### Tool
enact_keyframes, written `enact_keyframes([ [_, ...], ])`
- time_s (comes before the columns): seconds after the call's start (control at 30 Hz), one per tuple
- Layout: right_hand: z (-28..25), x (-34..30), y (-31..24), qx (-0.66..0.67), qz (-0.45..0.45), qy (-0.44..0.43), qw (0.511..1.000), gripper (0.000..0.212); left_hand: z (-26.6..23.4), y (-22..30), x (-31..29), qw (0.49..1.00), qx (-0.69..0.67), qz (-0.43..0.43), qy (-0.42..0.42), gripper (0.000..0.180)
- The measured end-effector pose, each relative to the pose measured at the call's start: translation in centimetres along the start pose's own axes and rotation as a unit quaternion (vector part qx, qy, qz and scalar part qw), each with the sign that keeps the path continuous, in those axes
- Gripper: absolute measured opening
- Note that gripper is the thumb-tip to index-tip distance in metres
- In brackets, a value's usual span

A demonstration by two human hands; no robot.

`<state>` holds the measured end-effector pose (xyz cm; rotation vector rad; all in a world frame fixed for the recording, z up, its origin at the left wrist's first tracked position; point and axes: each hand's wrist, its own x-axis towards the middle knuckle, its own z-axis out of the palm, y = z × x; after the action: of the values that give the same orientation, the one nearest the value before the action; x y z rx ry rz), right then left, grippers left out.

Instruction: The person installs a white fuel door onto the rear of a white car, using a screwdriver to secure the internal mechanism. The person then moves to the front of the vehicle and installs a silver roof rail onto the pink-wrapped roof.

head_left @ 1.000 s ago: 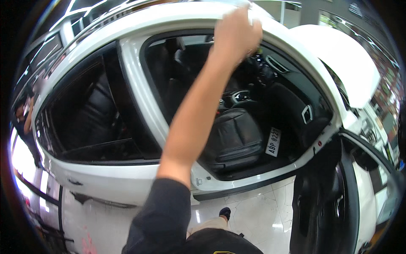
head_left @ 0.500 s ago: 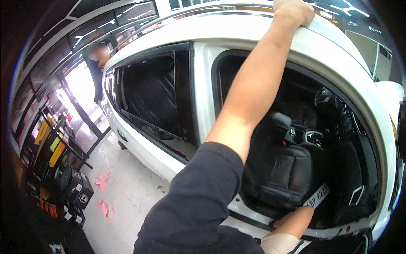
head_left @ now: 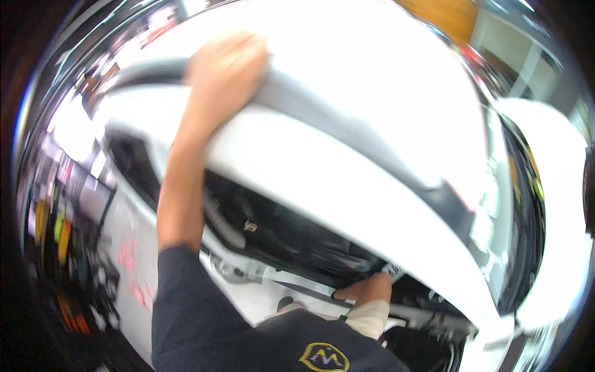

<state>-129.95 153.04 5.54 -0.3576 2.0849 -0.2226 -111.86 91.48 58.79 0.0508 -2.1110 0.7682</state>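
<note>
My left arm stretches up over the side of a white car (head_left: 347, 62). My left hand (head_left: 226, 68), smeared by motion, is closed around the dark roof rail (head_left: 359, 146). Below the roof edge, the dark interior (head_left: 297, 239) shows through the door opening. My bent bare knee (head_left: 375, 288), below beige shorts (head_left: 370, 319), is at that opening. A number plate (head_left: 393, 270) shows partly beside the knee. My right hand is out of view.
Pink scraps (head_left: 133, 273) lie on the pale floor at left. Racks with yellow and orange items (head_left: 62, 235) stand beyond them. The windscreen (head_left: 496, 173) and another white car part (head_left: 561, 180) are at right.
My view has risen and now looks over the roof. My left hand appears farther left in the picture, still on the roof edge. The seats are now mostly hidden below it.
</note>
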Motion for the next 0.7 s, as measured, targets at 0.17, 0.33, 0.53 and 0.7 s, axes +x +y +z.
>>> enact_keyframes([
  [0.17, -1.4, -14.6, 3.3, 0.079, 0.124, -0.164, 0.975, 0.043, -1.3, 2.3, 1.9, 0.946, -0.180, -0.254, -0.090, 0.025],
  [0.33, -15.2, -27.5, -10.0, -0.101, -0.085, -0.172, 0.976, 0.046, -2.6, 2.1, 2.5, 0.932, -0.188, -0.283, -0.128, 0.028],
  [0.53, -32.2, -33.1, -28.0, 0.159, -0.303, 0.053, 0.938, 0.028, -1.7, 3.1, 4.6, 0.924, -0.181, -0.312, -0.128, 0.029],
  [0.7, -37.0, -30.0, -36.4, 0.141, -0.439, 0.102, 0.881, 0.014, -2.2, 2.7, 3.5, 0.924, -0.171, -0.316, -0.132, 0.029],
])
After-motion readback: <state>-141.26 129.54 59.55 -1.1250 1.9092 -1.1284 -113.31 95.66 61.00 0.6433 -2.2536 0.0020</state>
